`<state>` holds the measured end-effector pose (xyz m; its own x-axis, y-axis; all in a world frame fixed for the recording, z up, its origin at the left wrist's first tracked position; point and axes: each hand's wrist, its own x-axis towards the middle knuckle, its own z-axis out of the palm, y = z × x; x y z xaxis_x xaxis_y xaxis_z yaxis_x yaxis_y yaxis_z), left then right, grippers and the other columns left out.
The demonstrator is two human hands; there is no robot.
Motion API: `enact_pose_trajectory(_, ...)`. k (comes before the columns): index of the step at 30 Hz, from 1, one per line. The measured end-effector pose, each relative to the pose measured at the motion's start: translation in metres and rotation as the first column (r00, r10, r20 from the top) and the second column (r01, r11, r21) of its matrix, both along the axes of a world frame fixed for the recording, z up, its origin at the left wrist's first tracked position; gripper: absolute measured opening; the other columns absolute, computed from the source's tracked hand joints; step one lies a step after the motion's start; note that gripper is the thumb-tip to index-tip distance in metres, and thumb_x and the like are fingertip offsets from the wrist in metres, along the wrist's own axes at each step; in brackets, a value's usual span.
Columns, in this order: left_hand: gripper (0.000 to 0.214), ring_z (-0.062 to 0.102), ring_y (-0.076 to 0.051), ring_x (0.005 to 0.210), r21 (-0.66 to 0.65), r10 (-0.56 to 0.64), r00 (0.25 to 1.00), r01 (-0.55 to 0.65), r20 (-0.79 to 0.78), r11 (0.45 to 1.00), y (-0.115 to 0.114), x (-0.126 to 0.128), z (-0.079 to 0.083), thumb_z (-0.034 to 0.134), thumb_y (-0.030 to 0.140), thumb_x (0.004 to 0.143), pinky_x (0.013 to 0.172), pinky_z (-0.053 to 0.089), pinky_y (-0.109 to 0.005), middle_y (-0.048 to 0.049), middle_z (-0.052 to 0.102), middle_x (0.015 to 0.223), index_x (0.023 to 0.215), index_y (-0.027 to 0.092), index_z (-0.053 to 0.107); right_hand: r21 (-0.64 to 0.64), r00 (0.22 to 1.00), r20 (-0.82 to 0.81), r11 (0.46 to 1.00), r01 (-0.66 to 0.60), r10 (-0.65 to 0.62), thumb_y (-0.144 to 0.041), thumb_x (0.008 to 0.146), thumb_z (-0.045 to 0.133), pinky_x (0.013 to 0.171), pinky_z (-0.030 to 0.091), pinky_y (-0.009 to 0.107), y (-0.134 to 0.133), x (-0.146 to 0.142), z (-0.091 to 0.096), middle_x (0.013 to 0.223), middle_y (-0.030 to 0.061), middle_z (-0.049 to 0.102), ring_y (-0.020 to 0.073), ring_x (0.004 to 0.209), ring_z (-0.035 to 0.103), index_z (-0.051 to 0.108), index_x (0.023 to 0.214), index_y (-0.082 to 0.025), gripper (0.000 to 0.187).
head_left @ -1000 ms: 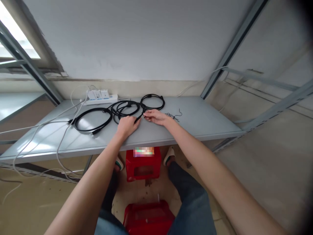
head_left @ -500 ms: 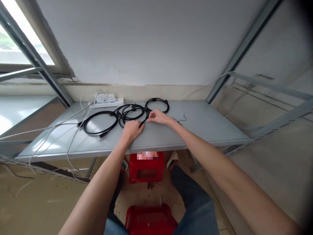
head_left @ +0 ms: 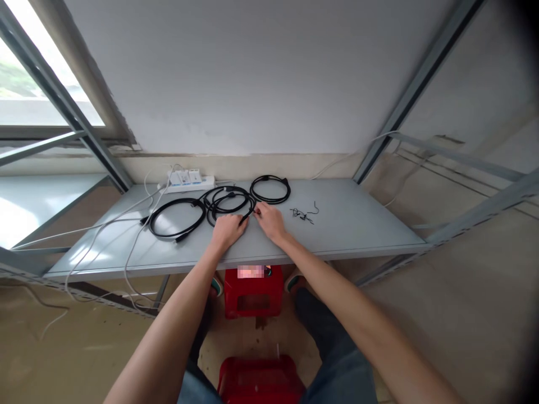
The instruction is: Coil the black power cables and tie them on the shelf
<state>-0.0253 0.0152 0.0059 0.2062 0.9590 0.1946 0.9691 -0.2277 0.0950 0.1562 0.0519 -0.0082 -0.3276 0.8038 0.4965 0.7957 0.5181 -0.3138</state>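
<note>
Several loops of black cable (head_left: 231,195) lie in the middle of the grey metal shelf, with plug ends showing among them. At the front edge of this coil, my left hand (head_left: 228,229) is closed around the cable. My right hand (head_left: 269,220) pinches at the coil's right side, close to my left fingers; what its fingertips hold is too small to make out. A second black cable coil (head_left: 202,216) lies to the left, its plug pointing toward me. Behind my right hand rests a third, neatly round cable coil (head_left: 272,202).
Short black ties (head_left: 303,215) lie in a small pile to the right. A white power strip (head_left: 206,184) with chargers stands by the wall, its white cords hanging over the front edge. Metal uprights (head_left: 416,90) flank the shelf (head_left: 345,224). Below is a red stool (head_left: 252,289).
My right hand has turned and come slightly nearer to me, its fingers still at the coil's right side. The pile of ties now shows fully beside my forearm. The view has shifted slightly.
</note>
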Motion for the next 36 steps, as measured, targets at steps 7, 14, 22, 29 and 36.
enact_pose_trajectory(7,0.055,0.074,-0.033,0.103,-0.007,0.000,1.000,0.000,-0.003,1.000,-0.001,0.000,0.001,0.035,0.052,0.107,0.085,0.051,-0.038,-0.0177,0.079,0.102,0.105,0.019,0.079,-0.260,0.924,-0.379,0.951,-0.168,0.060,-0.029,0.090,0.066,0.069,0.037,0.026,0.018,0.001,-0.010,0.079,-0.0005,0.069,0.0171,0.073,0.059,0.067,0.088,-0.022,0.007)
enact_pose_trajectory(14,0.055,0.075,-0.032,0.102,-0.019,0.017,1.000,-0.017,-0.010,1.000,-0.004,0.002,0.007,0.033,0.052,0.107,0.086,0.050,-0.036,-0.0174,0.078,0.099,0.101,0.020,0.078,-0.350,0.821,-0.564,0.876,-0.332,0.086,-0.051,0.085,0.069,0.071,0.042,0.027,0.026,0.003,-0.015,0.067,-0.0006,0.062,0.0178,0.069,0.056,0.066,0.072,-0.021,0.033)
enact_pose_trajectory(22,0.055,0.075,-0.030,0.101,-0.030,0.019,1.000,-0.019,-0.013,0.999,-0.002,0.002,0.008,0.032,0.052,0.108,0.083,0.050,-0.034,-0.0163,0.079,0.098,0.096,0.020,0.076,-0.356,0.710,-0.702,0.837,-0.415,0.054,-0.040,0.086,0.068,0.082,0.050,0.030,0.028,0.005,-0.010,0.072,0.0016,0.068,0.0180,0.076,0.064,0.067,0.074,-0.021,0.023)
enact_pose_trajectory(29,0.055,0.075,-0.029,0.104,-0.057,0.033,0.999,-0.033,-0.014,0.998,0.000,0.004,0.012,0.032,0.053,0.107,0.086,0.051,-0.034,-0.0156,0.079,0.101,0.099,0.022,0.077,-0.380,0.675,-0.737,0.803,-0.459,0.037,-0.039,0.079,0.075,0.080,0.052,0.031,0.028,0.004,-0.012,0.074,0.0027,0.072,0.0199,0.078,0.068,0.068,0.074,-0.022,0.020)
enact_pose_trajectory(36,0.055,0.075,-0.030,0.104,-0.041,0.025,0.999,-0.026,-0.038,0.999,0.000,0.003,0.008,0.031,0.050,0.107,0.086,0.051,-0.035,-0.0169,0.079,0.100,0.101,0.020,0.077,-0.314,0.764,-0.644,0.896,-0.313,0.041,-0.029,0.088,0.066,0.083,0.052,0.031,0.022,0.005,-0.009,0.080,0.0047,0.076,0.0204,0.081,0.071,0.073,0.082,-0.020,0.013)
